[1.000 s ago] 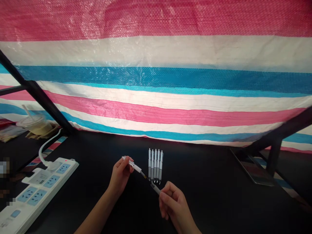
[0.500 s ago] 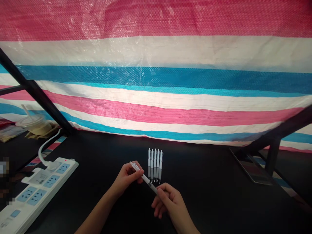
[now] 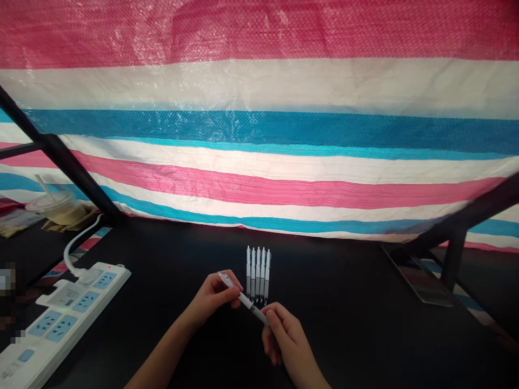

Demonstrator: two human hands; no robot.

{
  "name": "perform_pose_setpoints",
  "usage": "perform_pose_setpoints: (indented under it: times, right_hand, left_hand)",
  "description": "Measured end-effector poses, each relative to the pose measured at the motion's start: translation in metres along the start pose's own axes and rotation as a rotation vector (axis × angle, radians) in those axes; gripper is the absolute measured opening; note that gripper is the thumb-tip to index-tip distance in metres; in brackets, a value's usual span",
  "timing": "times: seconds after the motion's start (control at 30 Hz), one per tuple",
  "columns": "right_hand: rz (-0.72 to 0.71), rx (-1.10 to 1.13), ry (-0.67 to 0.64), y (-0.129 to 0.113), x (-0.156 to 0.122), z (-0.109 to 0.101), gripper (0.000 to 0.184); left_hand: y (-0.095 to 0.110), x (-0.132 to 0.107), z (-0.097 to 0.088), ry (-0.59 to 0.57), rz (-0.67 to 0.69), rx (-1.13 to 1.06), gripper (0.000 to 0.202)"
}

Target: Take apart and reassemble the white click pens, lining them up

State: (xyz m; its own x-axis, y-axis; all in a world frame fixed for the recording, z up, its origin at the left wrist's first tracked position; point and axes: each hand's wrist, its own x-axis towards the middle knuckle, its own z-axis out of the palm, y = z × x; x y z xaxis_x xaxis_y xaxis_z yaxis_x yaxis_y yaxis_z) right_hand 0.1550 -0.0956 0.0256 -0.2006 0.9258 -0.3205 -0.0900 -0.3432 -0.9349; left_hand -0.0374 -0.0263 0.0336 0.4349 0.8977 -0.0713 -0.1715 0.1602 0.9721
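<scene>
Between my two hands a white pen point(image 3: 245, 301) with a grey grip is held at a slant above the black table. My left hand point(image 3: 214, 294) pinches its upper, clip end. At the lower end, thumb and fingers of my right hand point(image 3: 283, 329) close on the grey grip and hide the tip. Just beyond my hands lies a row of several similar white pens point(image 3: 258, 265), side by side, with their grey grips and tips toward me.
A white power strip point(image 3: 81, 305) with a plugged-in cable lies at the left. Behind it are a plastic cup point(image 3: 57, 208) and a black frame bar point(image 3: 81, 175). A dark flat tablet-like object point(image 3: 417, 275) rests at the right. A striped tarp point(image 3: 259, 129) hangs across the back.
The held pen has shifted slightly right and down with both hands. The lower fingers of my right hand have curled in a little. The row of pens stays put.
</scene>
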Motion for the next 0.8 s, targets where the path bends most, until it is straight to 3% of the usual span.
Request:
perform_pose_setpoints:
  times: [0.13,0.27,0.57,0.8]
  right_hand:
    - [0.158,0.154,-0.124,0.001,0.002,0.001,0.048]
    - [0.071,0.192,-0.101,0.001,0.002,0.001,0.045]
    - [0.054,0.049,-0.110,0.007,0.003,0.000,0.049]
    - [-0.141,-0.206,0.044,-0.006,-0.009,0.004,0.034]
  left_hand:
    - [-0.003,0.000,0.001,-0.024,-0.020,-0.007,0.018]
    - [-0.005,0.002,0.000,0.056,0.003,0.029,0.015]
    - [-0.006,0.001,0.002,0.016,-0.017,0.011,0.016]
    - [-0.005,0.002,0.003,0.010,-0.019,0.016,0.016]
